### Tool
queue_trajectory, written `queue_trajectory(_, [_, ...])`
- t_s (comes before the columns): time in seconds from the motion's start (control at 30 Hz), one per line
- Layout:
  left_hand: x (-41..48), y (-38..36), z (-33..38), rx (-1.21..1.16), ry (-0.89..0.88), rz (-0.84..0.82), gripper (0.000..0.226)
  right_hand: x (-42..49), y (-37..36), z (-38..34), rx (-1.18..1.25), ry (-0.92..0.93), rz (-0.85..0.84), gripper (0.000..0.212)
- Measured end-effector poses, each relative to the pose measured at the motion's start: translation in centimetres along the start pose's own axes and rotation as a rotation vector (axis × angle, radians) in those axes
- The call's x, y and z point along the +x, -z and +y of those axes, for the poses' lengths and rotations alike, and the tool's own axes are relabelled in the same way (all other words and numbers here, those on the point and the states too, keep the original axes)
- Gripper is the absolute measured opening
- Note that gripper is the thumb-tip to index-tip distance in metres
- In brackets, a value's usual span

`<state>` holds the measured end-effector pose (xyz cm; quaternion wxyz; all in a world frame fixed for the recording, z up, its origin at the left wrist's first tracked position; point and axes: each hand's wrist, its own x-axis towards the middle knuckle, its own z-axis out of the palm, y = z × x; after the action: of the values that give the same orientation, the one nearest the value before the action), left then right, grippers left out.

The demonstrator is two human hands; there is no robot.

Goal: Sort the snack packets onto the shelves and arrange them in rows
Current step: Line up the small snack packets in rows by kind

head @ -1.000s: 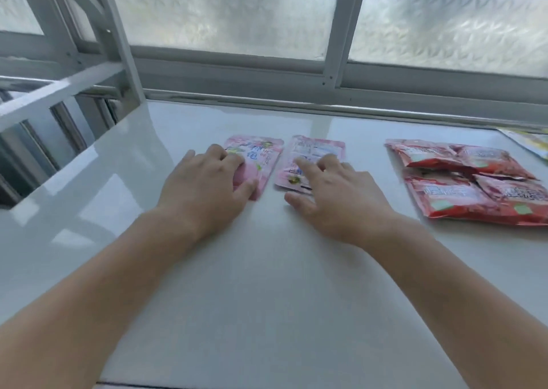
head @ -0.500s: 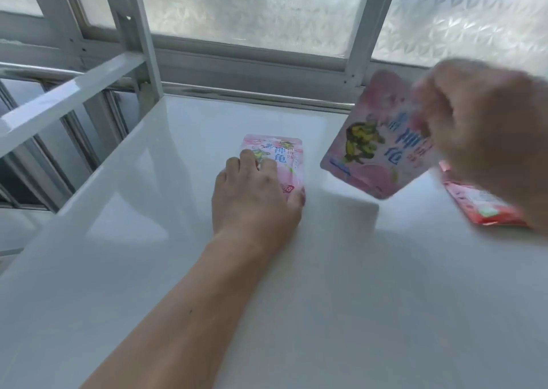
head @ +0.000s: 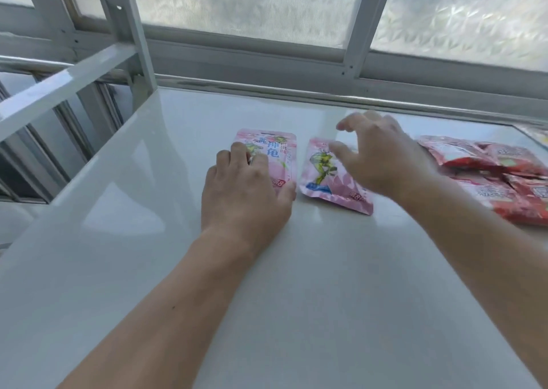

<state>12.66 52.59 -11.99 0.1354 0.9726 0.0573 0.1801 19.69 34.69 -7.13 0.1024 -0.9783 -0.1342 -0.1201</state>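
Packets, pink with green turtle print, lie side by side on the shelf (head: pixel 296 284): left packet (head: pixel 278 154) beneath the flat left hand (head: pixel 246 192), right packet (head: pixel 323 181) below the spread right hand (head: pixel 382 157).

the left hand (head: pixel 246 192) lies over the near left part of the left pink packet (head: pixel 274 154), hiding that corner and some print. the right hand (head: pixel 382 160) is blurred and covers the right side of the 2nd pink packet (head: pixel 320 178); whether it touches it cannot be told. the red packets (head: pixel 462 154) run off the right edge, so their count is unclear. a yellowish thing (head: pixel 538 132) at that edge is mostly cut off. the small print is unreadable.
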Motion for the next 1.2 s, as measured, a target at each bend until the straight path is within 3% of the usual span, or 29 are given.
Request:
queue_trajectory(0.07, [0.0,0.0,0.0,0.014,-0.007,0.015,0.058,-3.8,-1.0,-1.4,0.063,-0.021,-0.002,0.045])
queue_trajectory(0.17, [-0.2,0.1,0.0,0.005,-0.028,0.041,0.053,-7.8,-2.5,-1.9,0.071,0.09,-0.06,0.053])
queue_trajectory(0.3, [-0.2,0.1,0.0,-0.014,-0.038,0.05,0.041,-7.9,-3.0,-1.4,0.161,0.127,-0.058,0.052])
queue_trajectory(0.6, [-0.2,-0.1,-0.2,-0.056,-0.019,0.042,0.034,-8.1,-3.2,-1.4,0.123,0.095,-0.1,0.056])
queue_trajectory(1.2, [-0.5,1.4,0.4,-0.082,-0.043,0.077,0.054,-8.1,-2.9,-2.1,0.139,0.072,-0.029,0.064])
